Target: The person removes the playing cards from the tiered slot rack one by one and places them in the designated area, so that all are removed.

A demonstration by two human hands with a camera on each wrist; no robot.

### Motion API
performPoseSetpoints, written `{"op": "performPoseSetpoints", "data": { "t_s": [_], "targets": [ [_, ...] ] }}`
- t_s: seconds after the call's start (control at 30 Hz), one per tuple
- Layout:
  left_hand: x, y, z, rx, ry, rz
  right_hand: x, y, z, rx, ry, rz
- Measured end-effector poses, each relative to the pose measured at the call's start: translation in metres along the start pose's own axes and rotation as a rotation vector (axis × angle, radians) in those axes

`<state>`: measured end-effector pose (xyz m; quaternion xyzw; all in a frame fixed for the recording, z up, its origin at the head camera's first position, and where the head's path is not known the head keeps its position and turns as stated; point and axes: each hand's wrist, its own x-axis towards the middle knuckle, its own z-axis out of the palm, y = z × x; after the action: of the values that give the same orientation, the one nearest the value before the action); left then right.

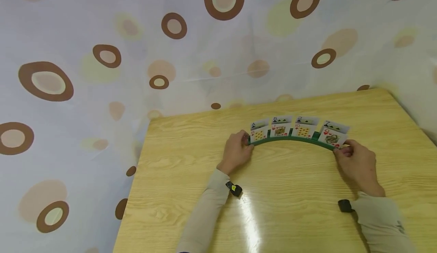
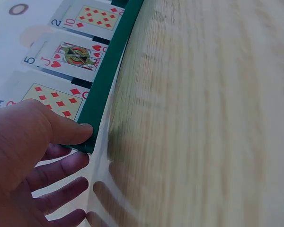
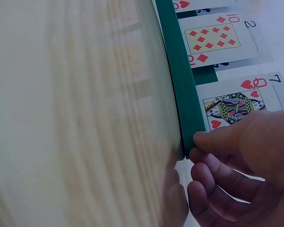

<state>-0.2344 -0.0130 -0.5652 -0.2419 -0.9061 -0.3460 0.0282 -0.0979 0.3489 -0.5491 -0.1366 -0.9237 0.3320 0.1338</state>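
Observation:
A curved green card holder (image 1: 290, 138) stands on the table with playing cards upright in two rows. Its front row has a diamonds card (image 2: 56, 100), a jack of hearts (image 2: 75, 56), a ten of diamonds (image 3: 212, 39) and a queen of hearts (image 3: 234, 106). Behind them show the tops of an ace (image 1: 260, 123), a five (image 1: 282, 119), a two (image 1: 308, 120) and a seven (image 1: 336, 126). My left hand (image 1: 237, 148) pinches the holder's left end, thumb on the front face. At the right end, my right hand (image 1: 358, 164) pinches it between thumb and index finger, other fingers curled below.
The wood-grain table (image 1: 177, 192) spreads out in front of the holder and to both sides. A white cloth with brown circles (image 1: 191, 55) hangs behind the table and along its left side. Light glares off the tabletop between the forearms.

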Motion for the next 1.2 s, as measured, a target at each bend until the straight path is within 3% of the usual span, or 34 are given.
{"op": "performPoseSetpoints", "data": {
  "t_s": [0.23,0.5,1.2],
  "targets": [
    [-0.013,0.000,-0.020,-0.005,-0.023,-0.080,-0.001,-0.014,0.008,0.020,-0.025,-0.050],
    [-0.037,-0.007,-0.029,-0.009,-0.026,-0.110,-0.002,-0.021,0.018,0.020,-0.091,-0.051],
    [-0.067,-0.035,-0.057,-0.103,0.087,-0.233,0.007,-0.057,0.051,0.061,-0.122,-0.185]
  ]
}}
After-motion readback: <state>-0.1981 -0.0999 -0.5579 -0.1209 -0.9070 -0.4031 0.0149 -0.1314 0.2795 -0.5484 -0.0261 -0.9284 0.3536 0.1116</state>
